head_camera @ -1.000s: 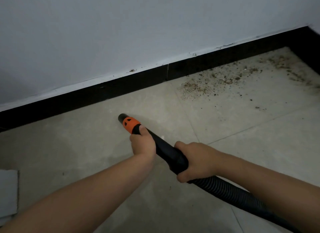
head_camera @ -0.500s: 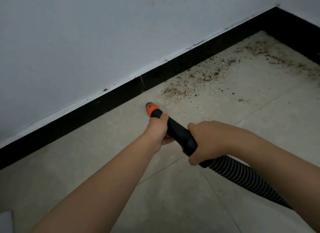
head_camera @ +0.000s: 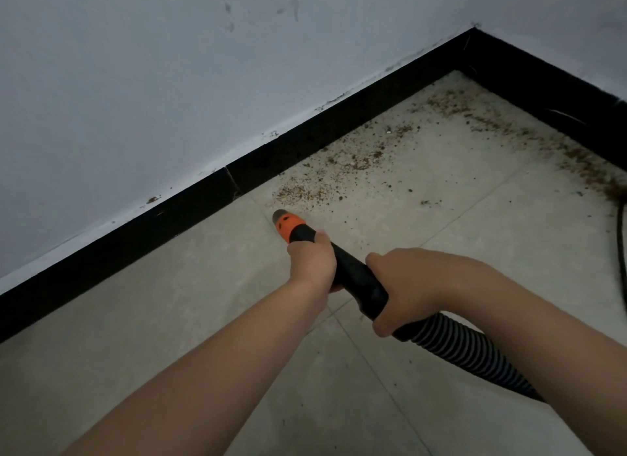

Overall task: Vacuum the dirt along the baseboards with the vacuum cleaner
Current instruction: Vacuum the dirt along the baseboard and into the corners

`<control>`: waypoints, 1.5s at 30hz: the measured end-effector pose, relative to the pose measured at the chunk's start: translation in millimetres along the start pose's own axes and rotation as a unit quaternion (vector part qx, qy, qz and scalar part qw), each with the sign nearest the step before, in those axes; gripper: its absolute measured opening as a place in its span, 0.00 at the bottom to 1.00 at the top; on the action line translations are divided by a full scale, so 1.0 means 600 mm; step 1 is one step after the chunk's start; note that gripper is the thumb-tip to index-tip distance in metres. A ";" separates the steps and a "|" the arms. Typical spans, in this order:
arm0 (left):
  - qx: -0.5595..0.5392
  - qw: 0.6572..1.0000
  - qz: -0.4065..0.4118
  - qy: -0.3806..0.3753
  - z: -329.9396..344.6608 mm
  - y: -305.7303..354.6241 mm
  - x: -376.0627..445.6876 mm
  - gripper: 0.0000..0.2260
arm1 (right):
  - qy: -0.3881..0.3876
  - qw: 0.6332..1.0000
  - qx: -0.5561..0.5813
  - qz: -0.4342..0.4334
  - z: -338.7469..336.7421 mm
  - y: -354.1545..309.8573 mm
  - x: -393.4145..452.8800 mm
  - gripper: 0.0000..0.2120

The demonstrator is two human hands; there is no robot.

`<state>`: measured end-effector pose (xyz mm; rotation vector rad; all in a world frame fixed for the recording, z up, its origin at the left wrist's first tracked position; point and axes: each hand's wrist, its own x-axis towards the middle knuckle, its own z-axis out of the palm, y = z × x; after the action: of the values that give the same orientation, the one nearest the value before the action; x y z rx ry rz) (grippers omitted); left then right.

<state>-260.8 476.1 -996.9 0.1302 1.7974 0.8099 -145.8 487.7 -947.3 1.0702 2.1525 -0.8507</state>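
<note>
A black vacuum hose ends in a black handle with an orange nozzle tip. My left hand grips the handle just behind the orange tip. My right hand grips it further back, where the ribbed hose begins. The nozzle mouth points at the near edge of a patch of brown dirt scattered on the tiled floor beside the black baseboard. More dirt lies along the right-hand baseboard toward the corner.
White walls meet at a corner at the upper right. A thin black cable runs down the floor at the right edge. Pale floor tiles stretch left and toward me.
The nozzle has moved right along the baseboard and now sits at the edge of the dirt patch. The view has swung right, bringing the corner and the cable into sight.
</note>
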 end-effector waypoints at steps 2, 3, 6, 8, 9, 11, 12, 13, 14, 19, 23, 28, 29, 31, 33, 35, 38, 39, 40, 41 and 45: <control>0.018 0.999 0.026 0.019 -0.002 0.000 0.007 0.22 | 0.016 1.000 0.015 -0.002 0.011 -0.002 0.010 0.24; 0.030 0.998 0.041 0.026 -0.004 0.000 0.011 0.21 | 0.024 0.999 0.026 -0.002 0.017 -0.005 0.016 0.24; 0.072 0.992 0.089 0.056 -0.019 -0.002 0.027 0.21 | 0.048 0.998 0.050 -0.005 0.035 -0.022 0.037 0.24; 0.091 0.986 0.119 0.072 -0.031 -0.003 0.039 0.21 | 0.059 0.996 0.068 -0.008 0.043 -0.037 0.054 0.24; 0.098 0.984 0.131 0.077 -0.038 -0.001 0.046 0.22 | 0.066 0.995 0.081 -0.009 0.044 -0.042 0.063 0.24; 0.113 0.979 0.150 0.075 -0.047 0.009 0.056 0.22 | 0.083 0.991 0.104 -0.012 0.043 -0.048 0.075 0.23; 0.118 0.978 0.155 0.069 -0.050 0.016 0.060 0.22 | 0.091 0.989 0.113 -0.013 0.040 -0.049 0.079 0.23; 0.121 0.978 0.157 0.059 -0.053 0.023 0.065 0.22 | 0.100 0.988 0.120 -0.012 0.037 -0.050 0.081 0.23; 0.120 0.979 0.157 0.049 -0.053 0.029 0.069 0.22 | 0.109 0.986 0.126 -0.010 0.034 -0.050 0.083 0.23; 0.121 0.978 0.169 0.008 -0.039 0.045 0.083 0.23 | 0.139 0.980 0.139 0.006 0.030 -0.035 0.090 0.22; 0.145 0.972 0.185 -0.005 -0.021 0.048 0.091 0.24 | 0.160 0.974 0.163 0.016 0.038 -0.016 0.094 0.21; 0.165 0.963 0.211 -0.024 -0.008 0.048 0.102 0.23 | 0.185 0.965 0.186 0.023 0.058 -0.009 0.105 0.21; 0.164 0.963 0.213 -0.026 -0.007 0.049 0.104 0.24 | 0.190 0.963 0.191 0.026 0.061 -0.008 0.108 0.21; 0.159 0.963 0.213 -0.036 -0.004 0.051 0.109 0.24 | 0.199 0.958 0.202 0.033 0.068 -0.008 0.113 0.21; 0.156 0.964 0.208 -0.051 -0.001 0.054 0.116 0.24 | 0.207 0.953 0.215 0.045 0.073 -0.010 0.118 0.21; 0.156 0.964 0.204 -0.066 0.002 0.058 0.123 0.23 | 0.216 0.949 0.222 0.056 0.075 -0.010 0.122 0.21; 0.151 0.966 0.187 -0.090 0.005 0.065 0.135 0.24 | 0.227 0.941 0.242 0.065 0.079 -0.008 0.133 0.21; 0.152 0.966 0.184 -0.098 0.006 0.067 0.138 0.24 | 0.230 0.937 0.256 0.067 0.081 -0.007 0.137 0.21; 0.156 0.965 0.182 -0.107 0.008 0.068 0.140 0.25 | 0.232 0.933 0.268 0.068 0.082 -0.005 0.141 0.22; 0.161 0.964 0.180 -0.113 0.011 0.069 0.142 0.25 | 0.234 0.930 0.274 0.068 0.084 -0.002 0.145 0.22; 0.169 0.961 0.187 -0.111 0.032 0.080 0.152 0.23 | 0.243 0.926 0.279 0.075 0.076 0.013 0.150 0.23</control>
<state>-293.5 563.0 -1044.9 0.7759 1.7034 0.7074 -175.4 498.7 -1043.6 1.8735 2.2171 -1.2742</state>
